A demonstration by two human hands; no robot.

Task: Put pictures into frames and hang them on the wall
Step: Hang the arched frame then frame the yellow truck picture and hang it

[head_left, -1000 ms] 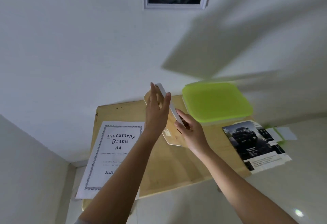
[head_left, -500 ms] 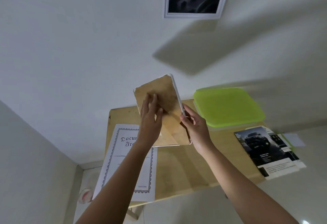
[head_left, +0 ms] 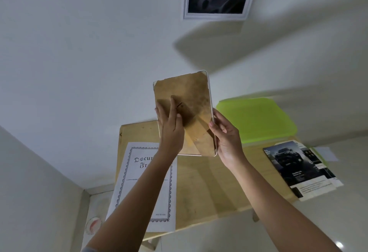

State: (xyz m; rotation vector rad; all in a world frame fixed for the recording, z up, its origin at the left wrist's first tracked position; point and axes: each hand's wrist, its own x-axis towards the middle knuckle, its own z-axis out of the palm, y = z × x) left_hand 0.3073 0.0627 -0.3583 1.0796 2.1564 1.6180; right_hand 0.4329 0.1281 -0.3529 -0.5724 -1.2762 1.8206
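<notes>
here, the picture frame (head_left: 185, 92) is held upright in the air above the wooden counter (head_left: 209, 182), brown backing toward the camera, the left grip (head_left: 170, 126) lying flat-fingered, released, on that backing while the right grip (head_left: 226, 138) clasps its right edge.

Two bare forearms fill the lower half of the frame, with the left hand (head_left: 171, 130) at centre and the right hand (head_left: 227, 138) just right of it. A sliver of pale grey-blue sleeve (head_left: 87, 249) shows at the bottom left edge. Short nails are visible on the right hand's fingers.
</notes>
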